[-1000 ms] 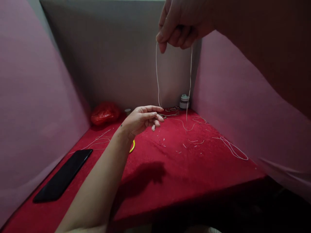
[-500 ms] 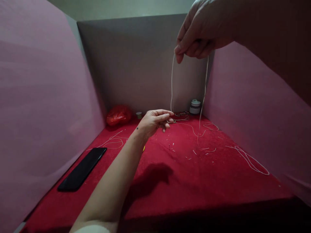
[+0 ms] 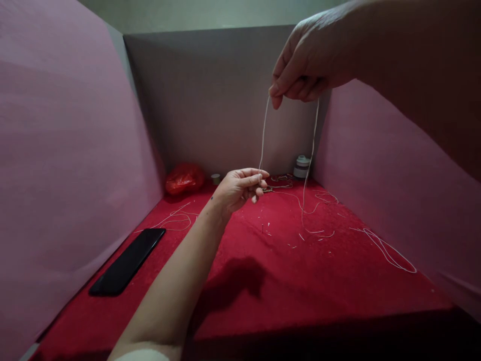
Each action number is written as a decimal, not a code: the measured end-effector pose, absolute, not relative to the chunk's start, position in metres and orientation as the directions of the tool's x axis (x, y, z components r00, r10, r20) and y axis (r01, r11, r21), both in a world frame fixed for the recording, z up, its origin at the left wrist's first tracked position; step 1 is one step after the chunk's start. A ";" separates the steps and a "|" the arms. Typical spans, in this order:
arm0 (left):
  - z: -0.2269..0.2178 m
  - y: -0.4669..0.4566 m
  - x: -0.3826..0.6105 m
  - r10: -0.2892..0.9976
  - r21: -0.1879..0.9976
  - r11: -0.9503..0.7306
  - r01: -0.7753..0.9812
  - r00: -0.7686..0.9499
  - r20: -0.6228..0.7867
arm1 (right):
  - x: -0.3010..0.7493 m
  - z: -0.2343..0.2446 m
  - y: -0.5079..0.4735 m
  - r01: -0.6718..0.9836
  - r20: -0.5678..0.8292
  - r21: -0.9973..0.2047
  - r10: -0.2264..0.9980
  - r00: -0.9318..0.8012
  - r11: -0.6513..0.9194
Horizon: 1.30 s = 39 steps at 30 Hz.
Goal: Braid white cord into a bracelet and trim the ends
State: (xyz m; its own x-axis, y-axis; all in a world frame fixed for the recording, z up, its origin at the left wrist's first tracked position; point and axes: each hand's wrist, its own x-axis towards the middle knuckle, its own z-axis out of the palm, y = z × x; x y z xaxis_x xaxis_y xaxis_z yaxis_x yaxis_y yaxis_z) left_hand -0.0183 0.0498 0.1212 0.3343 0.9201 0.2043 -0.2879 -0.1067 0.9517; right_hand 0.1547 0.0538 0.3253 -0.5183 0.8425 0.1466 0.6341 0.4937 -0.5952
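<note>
My right hand (image 3: 300, 67) is raised at the upper right, its thumb and fingers closed on a thin white cord (image 3: 264, 130). One stretch of the cord runs down from the fingertips to my left hand (image 3: 246, 185). Another stretch drops from behind the right hand to the red cloth. Lower and farther off, my left hand is closed in a pinch where the cord meets its thumb and fingers. A small tangle of cord (image 3: 267, 189) shows just beyond its fingertips; whether it joins the held cord I cannot tell.
A black phone (image 3: 128, 261) lies at left on the red cloth (image 3: 319, 281). Toward the back are a red plastic bag (image 3: 185, 178), a small spool (image 3: 215, 179) and a lidded jar (image 3: 301, 167). A looped white cord (image 3: 391, 253) lies at right. Pink panels flank both sides.
My right hand has come down slightly with the cord. The stretch between the hands has shifted a little left at its lower end. My left hand has hardly moved.
</note>
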 end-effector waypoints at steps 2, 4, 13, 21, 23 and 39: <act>0.121 0.050 -0.020 0.908 0.955 -0.099 -0.280 0.367 0.202 | 0.155 0.325 0.054 0.637 0.144 -0.593 0.843 -0.518 0.492; 0.121 0.050 -0.021 0.895 0.957 -0.096 -0.275 0.397 0.204 | 0.156 0.325 0.055 0.640 0.145 -0.589 0.844 -0.517 0.493; 0.122 0.049 -0.021 0.871 0.965 -0.089 -0.249 0.450 0.196 | 0.158 0.322 0.059 0.627 0.146 -0.591 0.832 -0.536 0.508; 0.121 0.048 -0.019 0.871 0.969 -0.112 -0.220 0.447 0.202 | 0.157 0.318 0.059 0.637 0.144 -0.585 0.837 -0.528 0.502; 0.121 0.048 -0.018 0.872 0.969 -0.125 -0.215 0.442 0.210 | 0.156 0.318 0.059 0.643 0.138 -0.583 0.841 -0.524 0.496; 0.115 0.057 -0.024 0.894 0.979 -0.175 -0.106 0.399 0.203 | 0.166 0.328 0.061 0.628 0.209 -0.580 0.839 -0.502 0.520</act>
State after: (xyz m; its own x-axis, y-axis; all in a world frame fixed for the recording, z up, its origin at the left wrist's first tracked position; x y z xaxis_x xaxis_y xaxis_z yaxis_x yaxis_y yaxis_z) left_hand -0.0243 0.0575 0.1147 0.3991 0.8941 0.2032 -0.1062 -0.1750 0.9788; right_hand 0.1663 0.0606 0.3280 -0.5022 0.8392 0.2085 0.6276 0.5196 -0.5797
